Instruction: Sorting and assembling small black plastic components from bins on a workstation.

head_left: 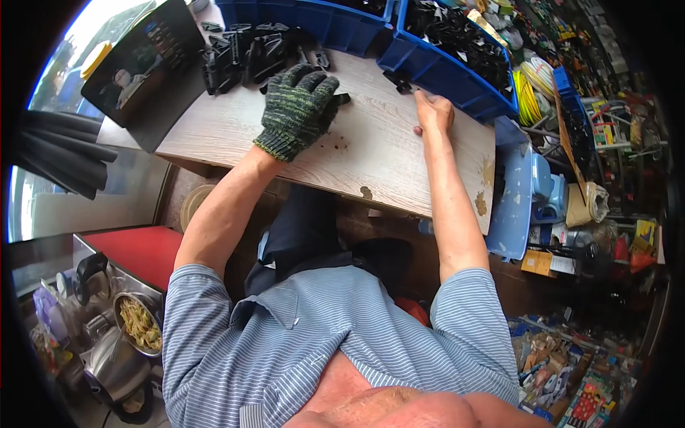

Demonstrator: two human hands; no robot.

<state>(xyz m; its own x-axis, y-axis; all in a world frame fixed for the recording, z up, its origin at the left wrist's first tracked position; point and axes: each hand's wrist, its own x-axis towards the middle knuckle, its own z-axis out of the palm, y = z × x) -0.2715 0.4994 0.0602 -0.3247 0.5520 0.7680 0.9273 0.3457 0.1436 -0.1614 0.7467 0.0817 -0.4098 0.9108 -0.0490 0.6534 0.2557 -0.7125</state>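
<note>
My left hand (pixel 298 103) wears a green and black knitted glove and is over the tabletop, its fingers curled. The end of a black plastic part (pixel 344 99) pokes out beside the glove; the rest is hidden. Just beyond lies a pile of black plastic parts (pixel 232 53). My bare right hand (pixel 434 112) is closed at the right side of the table, thumb side toward the left. Whatever its fingers grip is too hidden to name. A small black part (pixel 397 83) lies by its fingertips, near the foot of a blue bin.
Two blue bins (pixel 446 64) (pixel 307 25) with black parts line the table's far edge. A tablet-like screen (pixel 146 68) stands at far left. Brown crumbs dot the worn pale tabletop (pixel 378 153). Yellow wire coils (pixel 526 100) and a light-blue tub (pixel 510 192) are at right.
</note>
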